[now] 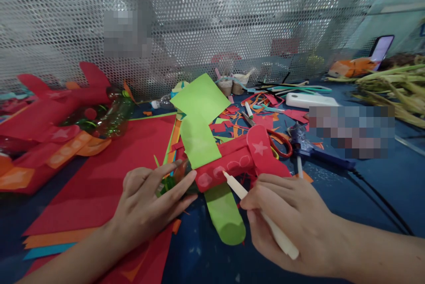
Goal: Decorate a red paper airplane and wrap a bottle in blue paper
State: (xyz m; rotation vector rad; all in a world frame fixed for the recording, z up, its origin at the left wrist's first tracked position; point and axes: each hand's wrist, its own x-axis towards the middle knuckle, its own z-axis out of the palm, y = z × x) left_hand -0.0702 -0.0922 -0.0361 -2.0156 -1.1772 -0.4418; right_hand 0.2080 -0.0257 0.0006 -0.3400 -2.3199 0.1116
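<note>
A small plane made from a plastic bottle wrapped in red sheet (234, 155) lies before me, with a light green wing (226, 215) below and more green pieces (200, 140) across its top. White rounded shapes line its side, and a pale star marks the tail piece (260, 146). My left hand (154, 193) grips the plane's bottle-neck end, its fingers around the clear green plastic. In my right hand (285, 217) is a cream-coloured marker (270, 224), held like a pen, its tip touching the red side near the drawn shapes.
Red sheets (109, 169) lie stacked at the left, beside finished red bottle planes (56, 120). Coloured scraps and red-handled scissors (281, 143) lie behind my plane. A blue glue gun (318, 151) with a cord sits at right, near a white device (312, 99). A perforated metal screen (212, 18) stands behind.
</note>
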